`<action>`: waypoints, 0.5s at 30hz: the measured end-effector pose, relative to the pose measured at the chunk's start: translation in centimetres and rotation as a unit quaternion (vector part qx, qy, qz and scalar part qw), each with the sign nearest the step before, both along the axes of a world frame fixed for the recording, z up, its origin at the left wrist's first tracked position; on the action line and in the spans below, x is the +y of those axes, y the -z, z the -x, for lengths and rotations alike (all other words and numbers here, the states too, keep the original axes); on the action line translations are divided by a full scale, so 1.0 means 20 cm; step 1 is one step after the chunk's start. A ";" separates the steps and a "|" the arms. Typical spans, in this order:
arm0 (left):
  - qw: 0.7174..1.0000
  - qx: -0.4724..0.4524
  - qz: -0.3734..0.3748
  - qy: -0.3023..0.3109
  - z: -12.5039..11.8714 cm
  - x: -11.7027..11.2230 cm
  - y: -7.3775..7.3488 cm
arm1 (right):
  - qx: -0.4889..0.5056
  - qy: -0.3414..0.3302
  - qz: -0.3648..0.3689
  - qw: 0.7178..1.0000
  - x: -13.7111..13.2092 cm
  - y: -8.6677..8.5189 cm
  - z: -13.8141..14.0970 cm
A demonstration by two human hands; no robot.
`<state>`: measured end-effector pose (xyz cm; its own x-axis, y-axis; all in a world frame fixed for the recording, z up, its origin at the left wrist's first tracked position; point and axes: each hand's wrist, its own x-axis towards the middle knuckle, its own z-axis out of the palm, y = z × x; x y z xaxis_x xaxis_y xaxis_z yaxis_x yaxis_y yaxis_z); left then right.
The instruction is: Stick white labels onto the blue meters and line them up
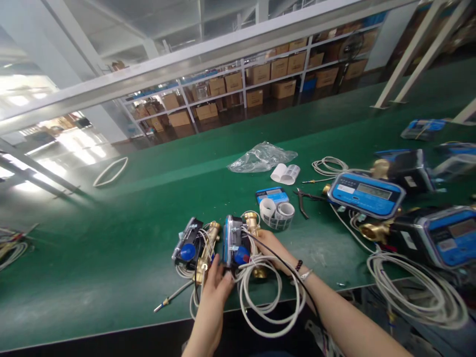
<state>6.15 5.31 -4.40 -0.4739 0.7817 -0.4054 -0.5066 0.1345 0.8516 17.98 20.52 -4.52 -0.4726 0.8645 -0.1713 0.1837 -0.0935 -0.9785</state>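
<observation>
A meter (231,240) with a blue-edged display housing, a blue round cap and a brass pipe body stands on its side in front of me. My right hand (274,250) grips its brass body from the right, its fingertips hidden behind the pipe. At the lower left corner of the housing is my left hand (216,281), with fingers and thumb around that edge. Another meter (188,246) lies just left of it, close to my left fingers. Coiled white cable (273,322) hangs from the held meter over the table's front edge, and a black cable crosses my right forearm.
Label rolls (277,214) rest by a blue display unit (270,194); pliers (302,203) lie beside them. Several meters (366,194) with coiled cables crowd the right. A plastic bag (262,157) lies farther back on the green table (122,238), below a metal beam.
</observation>
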 end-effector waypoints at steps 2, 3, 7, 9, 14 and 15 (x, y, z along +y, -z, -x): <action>0.997 0.052 -0.028 0.040 0.01 -0.10 -0.02 | -0.044 0.021 -0.040 0.998 0.02 -0.03 -0.02; 0.994 0.074 -0.032 0.071 0.03 -0.15 -0.05 | -0.060 0.028 -0.057 0.996 0.02 -0.04 -0.03; 0.982 0.183 0.026 0.036 0.17 -0.28 -0.16 | -0.062 0.008 -0.085 0.994 0.02 -0.12 -0.16; 0.958 0.259 0.043 -0.114 0.25 -0.28 -0.19 | -0.043 -0.004 -0.066 0.997 -0.02 -0.16 -0.27; 0.874 0.430 0.066 -0.219 0.37 -0.14 -0.16 | -0.044 0.149 -0.094 0.983 -0.21 -0.28 -0.53; 0.871 0.445 0.079 -0.192 0.38 -0.11 -0.15 | -0.051 0.176 -0.136 0.974 -0.25 -0.31 -0.56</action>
